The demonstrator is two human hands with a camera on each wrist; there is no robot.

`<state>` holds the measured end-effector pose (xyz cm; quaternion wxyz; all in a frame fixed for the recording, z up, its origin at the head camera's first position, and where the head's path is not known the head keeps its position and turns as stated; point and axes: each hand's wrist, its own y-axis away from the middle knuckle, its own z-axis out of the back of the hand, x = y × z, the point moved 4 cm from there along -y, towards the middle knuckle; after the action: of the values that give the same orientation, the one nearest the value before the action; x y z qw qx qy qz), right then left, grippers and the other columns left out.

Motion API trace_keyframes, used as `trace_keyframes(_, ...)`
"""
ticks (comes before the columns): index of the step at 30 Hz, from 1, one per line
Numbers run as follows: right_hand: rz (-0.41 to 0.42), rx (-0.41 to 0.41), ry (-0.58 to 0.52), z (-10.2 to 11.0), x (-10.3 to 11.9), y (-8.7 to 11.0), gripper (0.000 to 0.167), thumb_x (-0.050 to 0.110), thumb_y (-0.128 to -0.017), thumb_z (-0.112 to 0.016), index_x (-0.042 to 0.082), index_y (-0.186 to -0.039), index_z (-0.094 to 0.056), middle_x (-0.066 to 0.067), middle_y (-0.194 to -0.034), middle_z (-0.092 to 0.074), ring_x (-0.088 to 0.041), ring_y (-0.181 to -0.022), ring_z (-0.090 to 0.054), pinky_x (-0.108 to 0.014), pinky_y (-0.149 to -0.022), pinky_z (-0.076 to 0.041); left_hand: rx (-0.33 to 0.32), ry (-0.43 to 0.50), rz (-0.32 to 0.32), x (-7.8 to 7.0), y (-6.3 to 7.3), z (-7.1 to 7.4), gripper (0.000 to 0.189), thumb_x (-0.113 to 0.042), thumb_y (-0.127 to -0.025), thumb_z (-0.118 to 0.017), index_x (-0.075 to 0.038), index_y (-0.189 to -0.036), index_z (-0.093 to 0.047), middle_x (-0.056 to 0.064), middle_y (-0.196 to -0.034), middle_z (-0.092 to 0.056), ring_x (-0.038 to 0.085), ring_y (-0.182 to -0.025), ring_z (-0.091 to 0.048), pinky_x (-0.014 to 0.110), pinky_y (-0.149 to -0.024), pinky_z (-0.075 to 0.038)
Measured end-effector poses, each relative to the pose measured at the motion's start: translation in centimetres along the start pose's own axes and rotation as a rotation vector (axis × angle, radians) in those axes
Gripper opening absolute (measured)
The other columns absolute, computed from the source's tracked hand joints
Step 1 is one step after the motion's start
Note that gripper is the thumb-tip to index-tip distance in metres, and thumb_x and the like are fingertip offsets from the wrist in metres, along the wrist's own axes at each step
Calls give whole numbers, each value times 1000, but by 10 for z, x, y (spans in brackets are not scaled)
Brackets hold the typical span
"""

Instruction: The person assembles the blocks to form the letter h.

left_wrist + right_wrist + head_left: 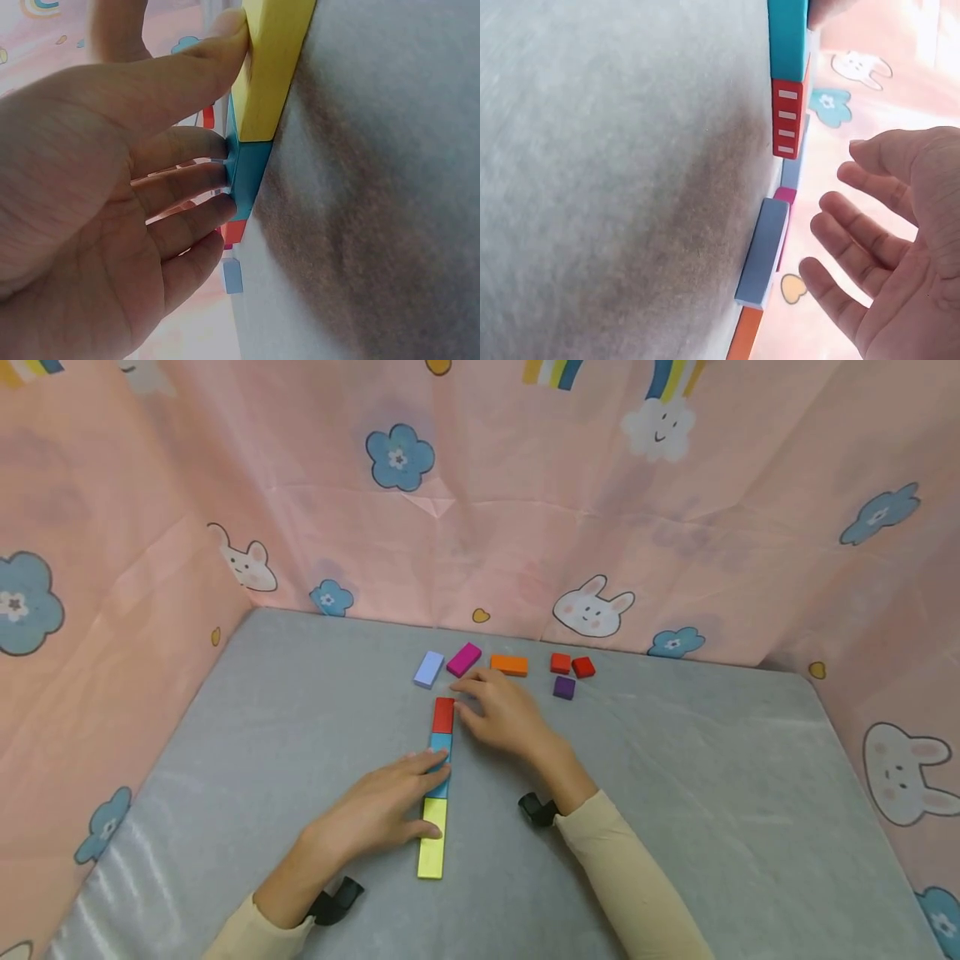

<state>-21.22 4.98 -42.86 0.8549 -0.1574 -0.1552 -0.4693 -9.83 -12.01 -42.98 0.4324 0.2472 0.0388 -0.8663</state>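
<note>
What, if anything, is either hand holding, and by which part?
Nothing is held: the left hand only touches the blue block and the yellow block; the right hand is empty.

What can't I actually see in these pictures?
- Part of the blue block: covered by the fingers of the left grip in the head view.
- The grey-blue block: seems hidden under the right grip in the head view.
- Yellow block: cut off by the left wrist view's top edge.
- Orange block: cut off by the right wrist view's bottom edge.
- Purple block: too small in the head view to tell any markings.
</note>
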Motion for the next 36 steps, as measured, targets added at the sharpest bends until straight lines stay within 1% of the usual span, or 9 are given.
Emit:
trace_keyframes(2, -6, 3, 3, 0, 0, -2, 31, 23, -101, -70, 12, -130, -76, -8, -127, -72, -25, -114, -68, -44, -99, -63, -3, -6, -2, 1, 1, 0, 74, -29, -87, -89, 0, -148, -59, 16, -163, -51, 35, -152, -49, 49, -127, -41)
trace_keyframes(5, -9, 12, 0, 0, 0, -5, 34, 22, -100, -70, 12, -132, -75, -10, -130, -71, -26, -116, -68, -45, -100, -63, -5, -7, -2, 3, 1, 1, 74, -29, -87, -89, 0, -149, -59, 16, -163, -51, 35, -152, -49, 49, -127, -41)
trace_keyframes(10, 1, 29, -16, 0, 0, -14, 40, 22, -100, -70, 10, -138, -71, -11, -136, -69, -28, -121, -66, -46, -107, -60, -6, 1, 1, 5, 3, 0, 75, -29, -87, -89, -1, -149, -58, 16, -163, -50, 35, -153, -48, 49, -128, -40)
trace_keyframes(15, 30, 46, -37, 2, -1, -27, 41, 25, -101, -71, 7, -138, -70, -12, -132, -69, -28, -119, -65, -45, -108, -59, -11, -8, -6, 6, 3, 0, 74, -29, -87, -89, -1, -149, -59, 15, -163, -50, 34, -153, -48, 48, -128, -40)
trace_keyframes(18, 40, 64, -62, 2, -1, -36, 42, 26, -101, -72, 6, -138, -69, -12, -134, -68, -29, -122, -64, -46, -111, -57, -14, -16, -17, 5, 2, 1, 74, -29, -87, -89, -1, -149, -59, 15, -163, -50, 33, -153, -48, 48, -128, -40)
trace_keyframes(20, 35, 82, -79, 1, -1, -41, 43, 28, -101, -72, 7, -138, -68, -12, -139, -66, -30, -128, -63, -47, -116, -54, -14, -22, -21, 5, 1, 1, 74, -30, -87, -89, -2, -148, -59, 15, -163, -50, 32, -153, -48, 48, -128, -40)
trace_keyframes(24, 21, 120, -100, -3, -1, -53, 44, 29, -102, -72, 8, -140, -67, -13, -146, -63, -32, -136, -60, -49, -120, -51, -9, -37, -34, 5, 0, 1, 74, -31, -86, -89, -2, -147, -60, 15, -163, -51, 32, -152, -49, 47, -128, -41)
trace_keyframes(30, 8, 161, -98, -16, 3, -68, 51, 28, -102, -72, 6, -146, -62, -16, -151, -59, -33, -138, -59, -49, -121, -50, 1, -47, -28, 6, 0, -1, 74, -32, -86, -89, -3, -148, -60, 14, -163, -51, 31, -152, -49, 45, -128, -41)
trace_keyframes(36, -5, 140, -95, -26, 10, -76, 53, 25, -101, -72, 5, -148, -60, -19, -152, -56, -35, -138, -59, -48, -121, -50, -6, -44, -32, 5, 1, 1, 75, -32, -86, -89, -2, -148, -59, 15, -163, -51, 32, -153, -49, 45, -129, -40)
